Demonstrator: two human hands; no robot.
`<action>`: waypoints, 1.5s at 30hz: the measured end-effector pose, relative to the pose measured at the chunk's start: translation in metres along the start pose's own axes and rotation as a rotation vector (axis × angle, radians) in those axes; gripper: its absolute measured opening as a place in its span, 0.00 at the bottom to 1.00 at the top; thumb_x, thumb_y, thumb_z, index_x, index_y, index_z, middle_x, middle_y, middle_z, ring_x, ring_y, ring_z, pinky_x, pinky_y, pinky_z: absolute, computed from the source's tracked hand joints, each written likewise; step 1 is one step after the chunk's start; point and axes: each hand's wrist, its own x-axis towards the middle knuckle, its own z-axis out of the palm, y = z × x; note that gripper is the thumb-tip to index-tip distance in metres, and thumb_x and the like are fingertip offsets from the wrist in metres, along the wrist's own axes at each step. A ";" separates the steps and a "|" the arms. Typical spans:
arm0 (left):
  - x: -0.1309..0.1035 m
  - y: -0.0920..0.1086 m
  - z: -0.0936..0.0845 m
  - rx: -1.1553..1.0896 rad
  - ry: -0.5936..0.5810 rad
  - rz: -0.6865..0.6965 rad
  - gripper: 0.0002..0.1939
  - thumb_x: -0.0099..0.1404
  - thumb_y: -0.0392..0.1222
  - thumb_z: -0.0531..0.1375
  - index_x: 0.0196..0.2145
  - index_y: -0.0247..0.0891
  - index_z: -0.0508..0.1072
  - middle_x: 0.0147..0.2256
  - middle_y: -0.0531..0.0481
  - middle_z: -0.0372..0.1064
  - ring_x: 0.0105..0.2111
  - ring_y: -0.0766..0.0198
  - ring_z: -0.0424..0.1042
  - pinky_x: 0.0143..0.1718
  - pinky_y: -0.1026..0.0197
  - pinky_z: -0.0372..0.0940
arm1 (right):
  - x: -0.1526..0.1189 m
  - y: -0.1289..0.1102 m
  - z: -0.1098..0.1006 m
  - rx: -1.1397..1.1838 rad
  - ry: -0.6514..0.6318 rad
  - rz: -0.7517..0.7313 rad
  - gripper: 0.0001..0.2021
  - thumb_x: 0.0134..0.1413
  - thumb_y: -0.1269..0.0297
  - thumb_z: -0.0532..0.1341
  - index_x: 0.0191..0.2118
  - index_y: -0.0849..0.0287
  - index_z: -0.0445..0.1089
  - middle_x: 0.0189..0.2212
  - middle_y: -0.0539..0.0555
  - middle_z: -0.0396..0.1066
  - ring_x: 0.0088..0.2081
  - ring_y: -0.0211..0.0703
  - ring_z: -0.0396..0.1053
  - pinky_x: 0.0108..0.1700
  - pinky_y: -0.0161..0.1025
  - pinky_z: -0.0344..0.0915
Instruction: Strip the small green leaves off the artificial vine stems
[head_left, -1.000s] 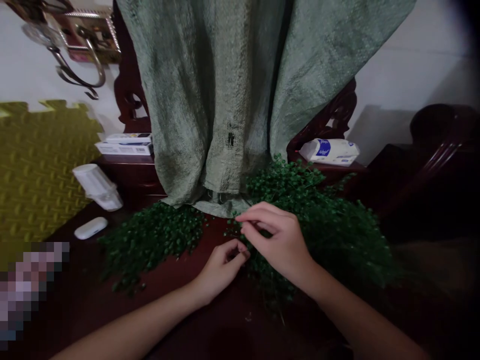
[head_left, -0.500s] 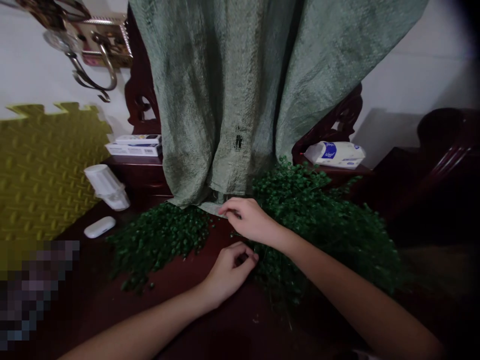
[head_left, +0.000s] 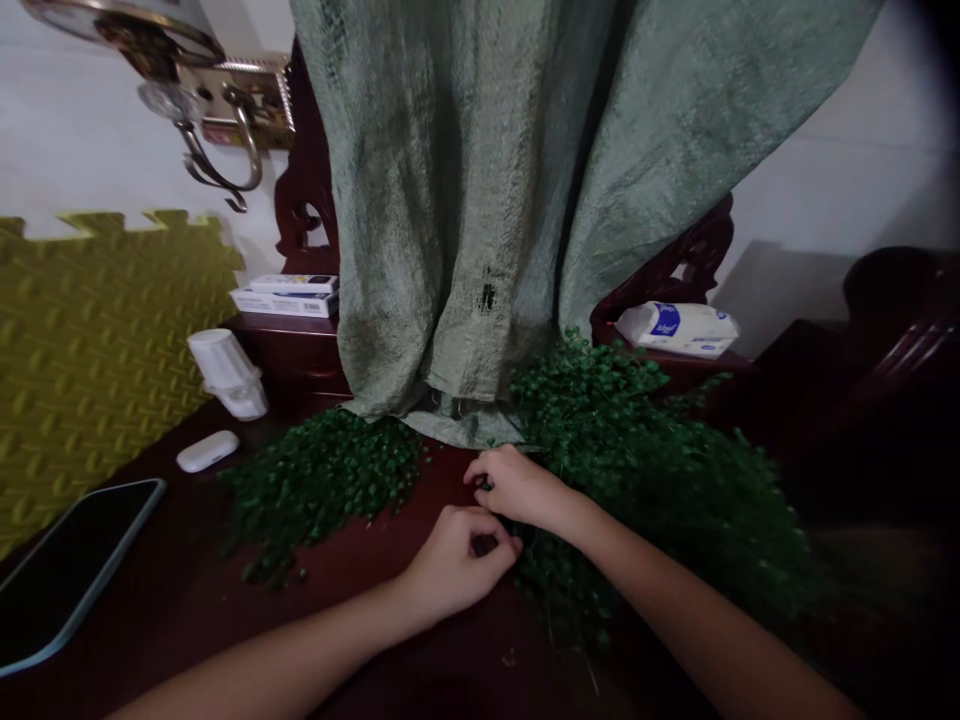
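My left hand (head_left: 465, 558) rests low over the dark red table (head_left: 352, 590), thumb and fingers pinched at the edge of a large green leafy heap (head_left: 622, 450); what it grips is too small to make out. Just above it, my right hand (head_left: 514, 487) has curled fingers close to a small green bit, and whether it holds that is unclear. A smaller pile of green sprigs (head_left: 330, 485) lies to the left of both hands. Behind them hangs a grey-green woven cloth (head_left: 480, 220), its lower edge on the table.
At the left are a phone (head_left: 79, 565), a white oval case (head_left: 208, 451), a white plastic container (head_left: 229, 373) and small boxes (head_left: 289, 300). A tissue pack (head_left: 682, 328) sits on the right ledge. Yellow foam matting (head_left: 97, 350) stands far left.
My right hand has moved down from the cloth's lower edge, nearer to my left hand. My left hand keeps its pinch. The view has shifted slightly.
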 end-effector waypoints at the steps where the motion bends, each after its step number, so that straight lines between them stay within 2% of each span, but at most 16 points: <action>1: 0.001 -0.001 -0.002 0.008 0.026 0.001 0.13 0.59 0.37 0.56 0.20 0.34 0.75 0.20 0.51 0.68 0.23 0.65 0.66 0.25 0.66 0.54 | -0.001 0.003 0.000 0.005 -0.009 -0.011 0.16 0.45 0.78 0.61 0.40 0.58 0.78 0.35 0.55 0.78 0.36 0.42 0.73 0.38 0.33 0.65; 4: 0.008 -0.006 -0.011 0.041 0.180 -0.018 0.14 0.58 0.34 0.53 0.18 0.34 0.72 0.20 0.52 0.66 0.24 0.65 0.66 0.27 0.65 0.57 | -0.006 0.010 0.000 0.022 -0.005 -0.049 0.12 0.47 0.78 0.60 0.34 0.58 0.79 0.31 0.53 0.77 0.36 0.41 0.72 0.38 0.33 0.63; 6: 0.015 -0.011 -0.017 0.048 0.257 -0.032 0.10 0.58 0.35 0.54 0.23 0.34 0.72 0.24 0.50 0.69 0.27 0.64 0.69 0.29 0.65 0.60 | -0.011 0.013 0.001 0.045 0.025 -0.060 0.12 0.49 0.79 0.59 0.32 0.58 0.78 0.30 0.53 0.75 0.35 0.41 0.71 0.37 0.33 0.62; 8: 0.020 -0.017 -0.021 0.056 0.223 -0.012 0.06 0.56 0.35 0.57 0.31 0.35 0.73 0.30 0.49 0.72 0.30 0.63 0.70 0.30 0.66 0.63 | -0.016 0.015 0.002 0.083 0.064 -0.055 0.11 0.51 0.78 0.60 0.32 0.59 0.78 0.30 0.53 0.75 0.32 0.39 0.70 0.36 0.32 0.62; 11: 0.024 -0.025 -0.023 0.128 0.105 0.062 0.13 0.53 0.33 0.61 0.39 0.37 0.73 0.33 0.51 0.73 0.32 0.63 0.71 0.30 0.67 0.64 | -0.021 0.017 0.005 0.151 0.125 -0.037 0.09 0.52 0.77 0.61 0.34 0.59 0.78 0.29 0.52 0.75 0.30 0.37 0.70 0.34 0.31 0.63; 14: 0.024 -0.030 -0.023 0.178 0.086 0.098 0.15 0.55 0.34 0.62 0.42 0.38 0.73 0.32 0.51 0.73 0.32 0.63 0.72 0.30 0.67 0.64 | -0.024 0.018 0.008 0.209 0.178 -0.025 0.08 0.54 0.75 0.61 0.34 0.59 0.77 0.29 0.51 0.74 0.30 0.36 0.70 0.34 0.31 0.64; 19: 0.027 -0.029 -0.024 0.139 0.094 0.084 0.09 0.61 0.34 0.57 0.39 0.38 0.75 0.33 0.51 0.77 0.33 0.64 0.75 0.31 0.67 0.64 | -0.028 0.018 0.007 0.253 0.206 -0.049 0.06 0.52 0.74 0.62 0.34 0.59 0.76 0.30 0.51 0.73 0.30 0.36 0.71 0.35 0.32 0.67; 22: 0.028 -0.027 -0.025 0.105 0.159 0.068 0.10 0.62 0.34 0.56 0.37 0.38 0.76 0.33 0.51 0.77 0.32 0.64 0.75 0.30 0.67 0.63 | -0.032 0.017 0.005 0.234 0.234 -0.071 0.09 0.48 0.74 0.64 0.38 0.59 0.74 0.35 0.52 0.73 0.35 0.40 0.71 0.40 0.35 0.68; 26: 0.025 -0.024 -0.025 0.102 0.231 0.048 0.08 0.61 0.36 0.57 0.33 0.37 0.77 0.28 0.52 0.76 0.29 0.64 0.73 0.29 0.67 0.63 | -0.036 0.017 0.005 0.197 0.262 -0.083 0.09 0.53 0.74 0.61 0.40 0.60 0.72 0.39 0.55 0.70 0.41 0.43 0.69 0.45 0.39 0.65; 30: 0.023 -0.021 -0.024 0.117 0.214 0.057 0.08 0.61 0.37 0.56 0.29 0.36 0.74 0.27 0.52 0.73 0.28 0.64 0.70 0.30 0.66 0.61 | -0.040 0.012 0.004 0.046 0.252 -0.179 0.07 0.58 0.73 0.57 0.33 0.59 0.71 0.35 0.53 0.67 0.40 0.42 0.65 0.45 0.39 0.61; 34: 0.021 -0.018 -0.021 0.136 0.159 0.061 0.06 0.60 0.36 0.54 0.27 0.36 0.69 0.25 0.53 0.68 0.27 0.65 0.66 0.30 0.66 0.59 | -0.043 0.004 0.002 -0.098 0.277 -0.231 0.07 0.57 0.73 0.56 0.28 0.59 0.67 0.30 0.50 0.64 0.35 0.40 0.61 0.42 0.39 0.56; 40: 0.016 -0.013 -0.015 0.060 0.050 0.059 0.08 0.63 0.37 0.50 0.27 0.38 0.64 0.27 0.53 0.67 0.29 0.63 0.66 0.32 0.64 0.59 | -0.043 0.000 0.001 -0.058 0.261 -0.313 0.11 0.52 0.73 0.56 0.21 0.59 0.57 0.22 0.46 0.58 0.28 0.36 0.56 0.37 0.38 0.52; 45: 0.015 -0.009 -0.013 -0.046 0.041 0.005 0.07 0.58 0.36 0.50 0.24 0.38 0.63 0.24 0.53 0.65 0.28 0.63 0.64 0.31 0.63 0.59 | -0.045 -0.003 0.003 -0.018 0.273 -0.327 0.13 0.50 0.73 0.56 0.20 0.59 0.52 0.20 0.46 0.58 0.27 0.36 0.55 0.36 0.38 0.51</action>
